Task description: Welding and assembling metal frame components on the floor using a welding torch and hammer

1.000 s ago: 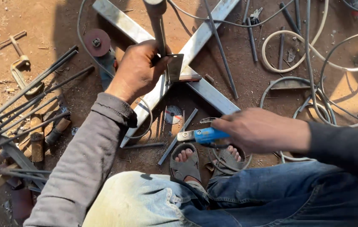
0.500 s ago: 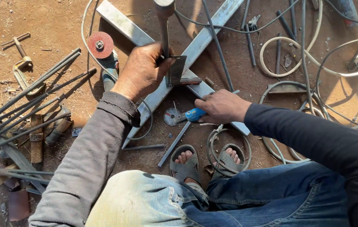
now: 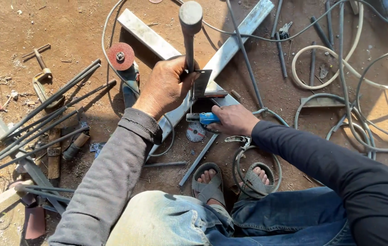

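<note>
Head view: left hand (image 3: 164, 86) clamped around long grey metal hammer (image 3: 190, 27), steadying small dark steel plate (image 3: 201, 83) upright on crossed pale flat steel bars (image 3: 230, 50). Right hand (image 3: 232, 119) wrapped round blue-handled tool (image 3: 205, 118), low beside the joint. Risky: could topple the plate with a slipped grip, or snag looped white cables (image 3: 335, 68) near sandalled feet. Bare reddish dirt floor (image 3: 66, 23), outdoors in sun, strewn with thin dark rods (image 3: 43, 114) and red-disc angle grinder (image 3: 123, 61).

Right hand (image 3: 232, 119) with blue-handled tool (image 3: 205, 118) moved from near the knee up against the crossed steel bars (image 3: 230, 50)
</note>
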